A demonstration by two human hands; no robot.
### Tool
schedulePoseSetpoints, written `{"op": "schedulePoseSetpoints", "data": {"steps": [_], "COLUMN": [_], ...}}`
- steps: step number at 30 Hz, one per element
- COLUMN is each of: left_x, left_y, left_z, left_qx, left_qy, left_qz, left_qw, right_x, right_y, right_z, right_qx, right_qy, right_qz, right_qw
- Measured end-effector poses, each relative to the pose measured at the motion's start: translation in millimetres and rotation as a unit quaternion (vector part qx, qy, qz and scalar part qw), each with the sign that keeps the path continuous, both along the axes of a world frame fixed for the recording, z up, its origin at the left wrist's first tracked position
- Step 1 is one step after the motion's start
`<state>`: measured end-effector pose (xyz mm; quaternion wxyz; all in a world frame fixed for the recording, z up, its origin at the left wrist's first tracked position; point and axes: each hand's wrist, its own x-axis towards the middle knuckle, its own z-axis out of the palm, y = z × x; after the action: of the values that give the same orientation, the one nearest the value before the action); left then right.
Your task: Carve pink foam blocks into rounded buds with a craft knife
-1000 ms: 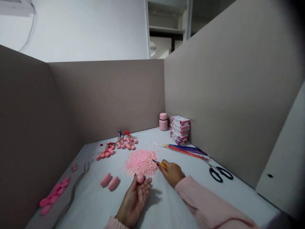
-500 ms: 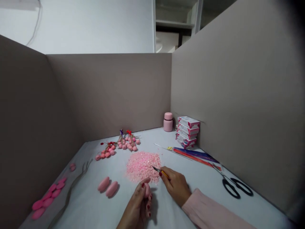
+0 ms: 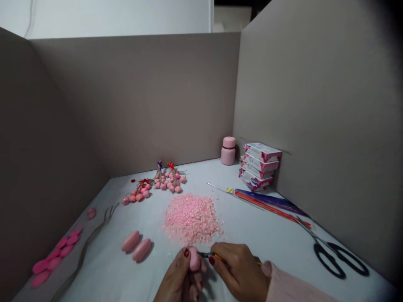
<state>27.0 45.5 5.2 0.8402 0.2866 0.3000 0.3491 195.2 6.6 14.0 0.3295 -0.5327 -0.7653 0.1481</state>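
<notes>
Pinched between the thumb and fingers of my left hand [image 3: 178, 274] is a small rounded pink piece, apparently soap [image 3: 194, 259]. My right hand [image 3: 237, 268] grips a craft knife [image 3: 217, 256] with a yellow handle. Its blade meets the right side of the pink piece; the tip is partly hidden there. Just beyond both hands spreads a heap of pink shavings [image 3: 192, 218]. Two smooth oval pink bars [image 3: 136, 246] lie to the left of my left hand.
Carved pink balls on twine stems [image 3: 170, 182] lie at the back. Stacked boxes [image 3: 260, 165] and a pink flask [image 3: 228, 151] stand back right. Scissors [image 3: 333, 253] and coloured ribbons [image 3: 270, 205] lie right. Pink ovals [image 3: 55, 256] and twine [image 3: 85, 251] lie left.
My right hand has brought the knife from over the shavings down to the pink piece in my left hand. The view has tilted downward.
</notes>
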Motion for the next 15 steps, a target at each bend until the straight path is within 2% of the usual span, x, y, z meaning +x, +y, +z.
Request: {"op": "schedulePoseSetpoints", "data": {"steps": [3, 7, 10, 15], "left_x": [0.1, 1.1, 2.0, 0.9], "left_y": [-3.2, -5.4, -5.2, -7.0], "left_z": [1.8, 2.2, 1.5, 7.4], "left_qx": [-0.039, -0.023, -0.007, -0.051], "left_qy": [0.014, 0.025, 0.019, 0.011], "left_qz": [0.041, 0.028, 0.043, 0.055], "left_qw": [0.998, 0.999, 0.999, 0.997], "right_x": [0.7, -0.6, -3.3, -6.8], "right_y": [0.3, -1.3, -5.4, -7.7], "right_z": [0.5, 0.5, 1.2, 3.7], "right_qx": [-0.008, -0.003, 0.013, 0.013], "right_qy": [-0.002, 0.004, -0.005, -0.014], "right_qz": [0.008, -0.006, 0.014, 0.014], "right_qw": [1.0, 1.0, 1.0, 1.0]}}
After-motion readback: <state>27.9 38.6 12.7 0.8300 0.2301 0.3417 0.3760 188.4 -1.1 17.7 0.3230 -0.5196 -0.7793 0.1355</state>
